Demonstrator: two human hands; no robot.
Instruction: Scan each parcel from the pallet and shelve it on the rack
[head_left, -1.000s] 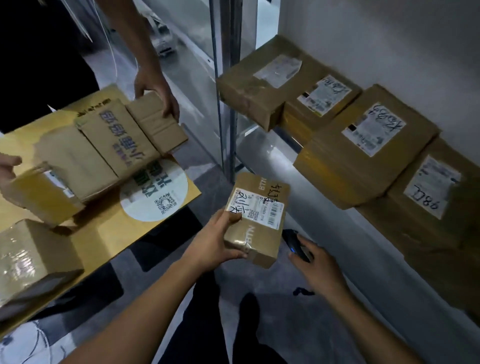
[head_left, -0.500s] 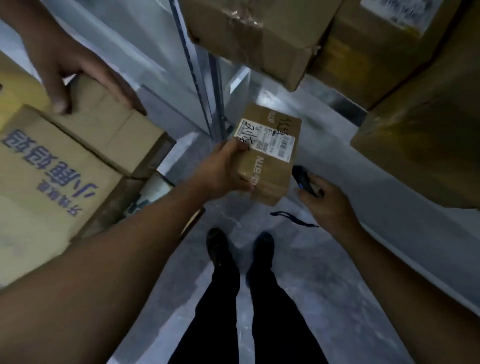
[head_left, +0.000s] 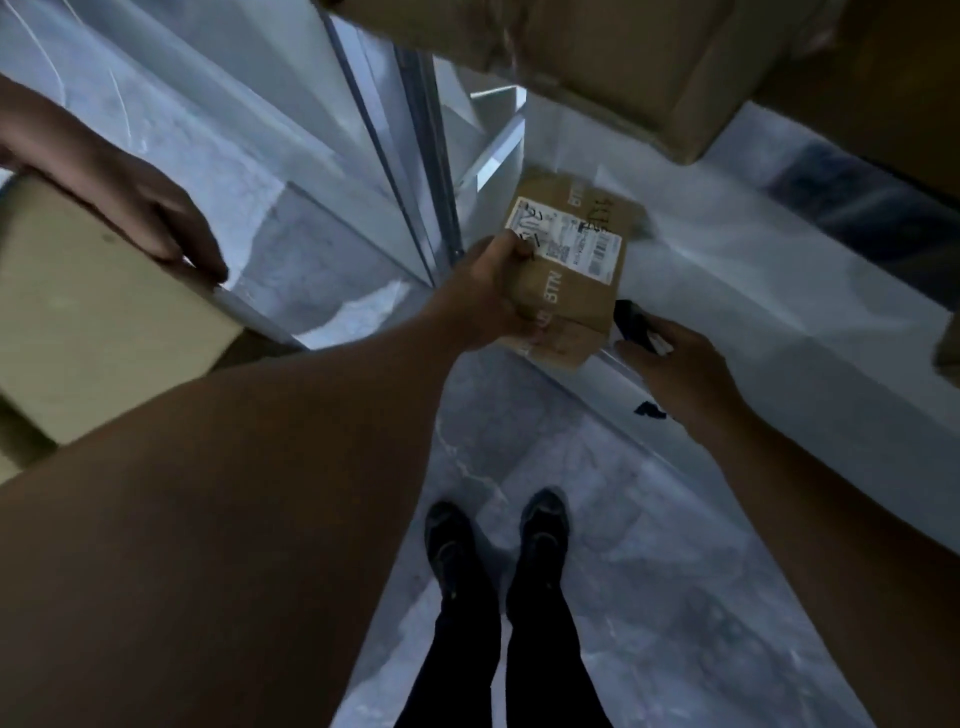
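Grip: left hand curled round near-left edge of small brown white-labelled cardboard parcel; long axis points away toward pale metal rack shelf, far end over shelf lip. Right hand, just beside parcel's near corner, wraps dark scanner.

One view only, head-worn, wide-angle. Looks forward and steeply down, nearly plumb over the shoes on the floor. Sits close in: takes both forearms from the bottom corners across much of the lower frame, with the left grip round the parcel and the right grip round the scanner just above centre. Faces the rack: shows the upright post from centre to top edge, the lower shelf across the right half, cartons along the top edge. Catches another person's hand on a box at the left edge. Bows straight lines toward the edges; blurs the parcel.
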